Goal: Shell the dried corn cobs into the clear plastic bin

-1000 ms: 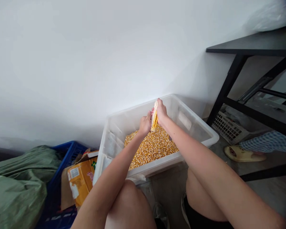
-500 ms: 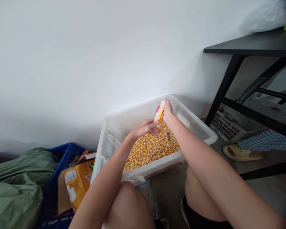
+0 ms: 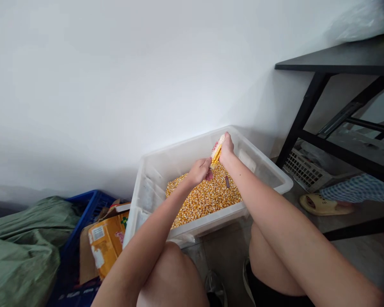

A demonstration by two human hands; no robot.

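Biggest first: white wall (image 3: pixel 147 72) fills the background. Black worktop (image 3: pixel 342 57) at right, clear plastic bag (image 3: pixel 361 23) on top. Translucent tub (image 3: pixel 176 162) sits on the floor in front of the wearer's knees, near the wall. Green sheet (image 3: pixel 25 243) far left, draped over part of a blue crate (image 3: pixel 91 199). Loose yellow corn kernels (image 3: pixel 208 200) cover the tub bottom. Torn orange carton (image 3: pixel 109 243) between crate and tub. White basket (image 3: pixel 307 170) under the worktop; near it, another person's foot in a beige shoe (image 3: pixel 313 204).

Right hand (image 3: pixel 228 148): fingers wrapped around the corn cob (image 3: pixel 216 157), upper part. Left hand (image 3: pixel 199 171): fingers curled, thumb up against the cob's lower end; can't tell if they grip it. Cob is held tilted above the kernels, within the tub's outline, pale and bare on its left side, yellow rows on the right. Smallest: dark elongated piece (image 3: pixel 227 182) lying on the kernels.
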